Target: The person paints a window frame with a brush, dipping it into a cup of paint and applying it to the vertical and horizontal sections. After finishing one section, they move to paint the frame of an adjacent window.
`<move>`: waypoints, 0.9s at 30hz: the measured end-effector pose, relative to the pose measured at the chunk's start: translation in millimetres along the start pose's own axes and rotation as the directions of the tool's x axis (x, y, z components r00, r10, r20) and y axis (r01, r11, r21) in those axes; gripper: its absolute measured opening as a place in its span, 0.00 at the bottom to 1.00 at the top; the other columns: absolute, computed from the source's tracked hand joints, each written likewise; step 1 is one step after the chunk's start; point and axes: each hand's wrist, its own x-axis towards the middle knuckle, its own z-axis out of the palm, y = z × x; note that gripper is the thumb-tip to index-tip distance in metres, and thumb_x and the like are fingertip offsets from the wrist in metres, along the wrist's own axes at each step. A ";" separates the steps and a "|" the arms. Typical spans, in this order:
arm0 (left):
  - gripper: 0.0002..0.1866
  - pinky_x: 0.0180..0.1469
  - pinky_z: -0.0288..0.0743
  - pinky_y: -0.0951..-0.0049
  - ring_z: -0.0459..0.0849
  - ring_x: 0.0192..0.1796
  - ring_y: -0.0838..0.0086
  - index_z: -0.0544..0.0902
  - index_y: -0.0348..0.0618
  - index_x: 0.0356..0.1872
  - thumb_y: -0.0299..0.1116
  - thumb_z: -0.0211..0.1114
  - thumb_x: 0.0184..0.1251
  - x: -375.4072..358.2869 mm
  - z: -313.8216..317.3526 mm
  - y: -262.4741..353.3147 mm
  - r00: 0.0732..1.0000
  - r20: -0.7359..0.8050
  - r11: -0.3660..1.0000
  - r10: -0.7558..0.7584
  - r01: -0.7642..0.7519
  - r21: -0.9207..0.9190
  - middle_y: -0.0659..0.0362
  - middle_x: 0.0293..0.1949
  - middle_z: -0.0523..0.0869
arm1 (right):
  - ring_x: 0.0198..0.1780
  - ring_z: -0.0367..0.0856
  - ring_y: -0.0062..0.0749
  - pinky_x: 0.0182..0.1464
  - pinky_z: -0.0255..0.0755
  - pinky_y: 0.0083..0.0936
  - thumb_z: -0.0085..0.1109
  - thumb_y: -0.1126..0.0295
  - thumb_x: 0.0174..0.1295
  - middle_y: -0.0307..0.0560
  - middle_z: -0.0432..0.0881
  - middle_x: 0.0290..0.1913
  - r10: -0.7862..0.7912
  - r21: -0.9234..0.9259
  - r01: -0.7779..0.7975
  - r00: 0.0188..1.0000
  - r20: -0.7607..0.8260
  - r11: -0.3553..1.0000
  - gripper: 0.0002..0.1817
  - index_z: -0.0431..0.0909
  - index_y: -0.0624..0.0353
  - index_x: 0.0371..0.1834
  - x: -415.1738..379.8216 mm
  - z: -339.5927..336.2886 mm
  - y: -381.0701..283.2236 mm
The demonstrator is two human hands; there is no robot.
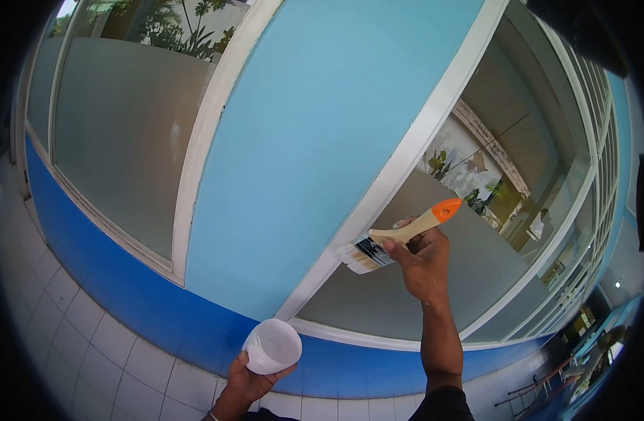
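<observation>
My right hand point(421, 261) grips a paintbrush point(420, 226) with a pale wooden handle and an orange tip. White paint coats its bristles, which lie right at the white window frame point(364, 217). Lower down, my left hand point(250, 379) holds a white plastic cup point(273, 347) from beneath, its mouth facing up toward me. White paint shows inside the cup. Between the two window frames rises a light blue wall panel point(308, 133).
Frosted window panes point(125, 133) flank the panel on both sides. A darker blue band point(146, 295) runs along the wall's base above white floor tiles point(111, 351). A metal rack-like object point(532, 393) stands at the far lower right. Plants point(189, 31) appear behind or in the glass.
</observation>
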 end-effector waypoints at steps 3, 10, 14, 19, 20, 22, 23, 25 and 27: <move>0.49 0.73 0.66 0.34 0.70 0.74 0.49 0.58 0.49 0.77 0.57 0.71 0.61 -3.0 5.3 -1.1 1.000 -0.010 1.000 0.004 -0.004 -0.016 0.47 0.73 0.68 | 0.41 0.86 0.27 0.45 0.79 0.24 0.70 0.78 0.63 0.52 0.87 0.38 -0.021 -0.025 0.021 1.000 0.004 0.999 0.14 0.77 0.68 0.49 3.7 2.6 2.4; 0.49 0.73 0.66 0.34 0.71 0.74 0.49 0.59 0.49 0.77 0.56 0.72 0.60 -3.2 1.4 1.3 1.000 -0.002 1.000 0.008 -0.008 -0.030 0.47 0.72 0.69 | 0.39 0.86 0.25 0.45 0.79 0.25 0.71 0.78 0.62 0.51 0.88 0.38 -0.116 -0.156 0.109 0.993 -0.038 0.982 0.12 0.79 0.69 0.46 10.7 10.9 2.6; 0.49 0.73 0.66 0.34 0.70 0.74 0.49 0.58 0.49 0.77 0.56 0.72 0.60 -3.9 2.8 2.5 1.000 -0.005 1.000 0.006 -0.006 -0.029 0.47 0.72 0.69 | 0.38 0.86 0.26 0.43 0.80 0.25 0.71 0.79 0.61 0.51 0.88 0.37 -0.224 -0.228 0.205 0.973 -0.059 0.952 0.12 0.79 0.68 0.45 10.8 11.5 5.2; 0.49 0.74 0.65 0.34 0.70 0.74 0.50 0.58 0.49 0.77 0.56 0.72 0.60 -3.9 0.3 3.8 1.000 0.002 0.999 0.010 -0.010 -0.034 0.47 0.73 0.69 | 0.37 0.87 0.29 0.42 0.81 0.27 0.72 0.80 0.59 0.52 0.88 0.39 -0.383 -0.297 0.344 0.920 -0.083 0.891 0.12 0.80 0.68 0.44 11.4 12.9 0.7; 0.49 0.74 0.64 0.34 0.70 0.74 0.50 0.58 0.49 0.77 0.56 0.72 0.60 -3.4 1.3 4.0 1.000 -0.001 0.999 0.012 -0.012 -0.034 0.47 0.73 0.69 | 0.37 0.87 0.30 0.42 0.81 0.27 0.72 0.80 0.59 0.53 0.88 0.39 -0.405 -0.315 0.362 0.910 -0.084 0.877 0.11 0.80 0.68 0.43 12.2 11.6 -0.2; 0.49 0.74 0.64 0.34 0.70 0.74 0.50 0.58 0.49 0.77 0.56 0.72 0.60 -2.6 -0.6 4.3 1.000 0.015 0.999 0.012 -0.011 -0.044 0.47 0.73 0.68 | 0.37 0.88 0.30 0.42 0.81 0.27 0.72 0.80 0.59 0.53 0.88 0.39 -0.418 -0.326 0.370 0.904 -0.092 0.870 0.12 0.81 0.68 0.43 13.5 11.4 -2.1; 0.49 0.74 0.64 0.34 0.70 0.74 0.50 0.58 0.49 0.77 0.56 0.72 0.61 -2.5 -1.5 4.4 1.000 0.023 0.999 0.012 -0.011 -0.049 0.47 0.73 0.68 | 0.37 0.88 0.31 0.43 0.81 0.27 0.72 0.80 0.59 0.53 0.88 0.40 -0.425 -0.332 0.373 0.900 -0.096 0.866 0.12 0.81 0.67 0.43 13.9 11.2 -3.2; 0.49 0.74 0.65 0.34 0.70 0.74 0.49 0.58 0.49 0.77 0.56 0.72 0.61 -2.7 -0.4 4.5 1.000 0.022 0.999 0.013 -0.012 -0.043 0.47 0.73 0.68 | 0.38 0.88 0.32 0.42 0.81 0.27 0.72 0.80 0.59 0.53 0.88 0.40 -0.459 -0.353 0.399 0.883 -0.100 0.846 0.12 0.81 0.67 0.44 15.5 10.1 -5.6; 0.49 0.74 0.65 0.34 0.70 0.74 0.49 0.58 0.49 0.77 0.56 0.72 0.61 -3.5 0.1 4.1 1.000 0.019 0.999 0.013 -0.012 -0.040 0.47 0.73 0.68 | 0.38 0.88 0.32 0.42 0.81 0.27 0.71 0.80 0.59 0.53 0.88 0.40 -0.485 -0.368 0.418 0.868 -0.108 0.831 0.12 0.81 0.67 0.44 17.4 7.9 -9.4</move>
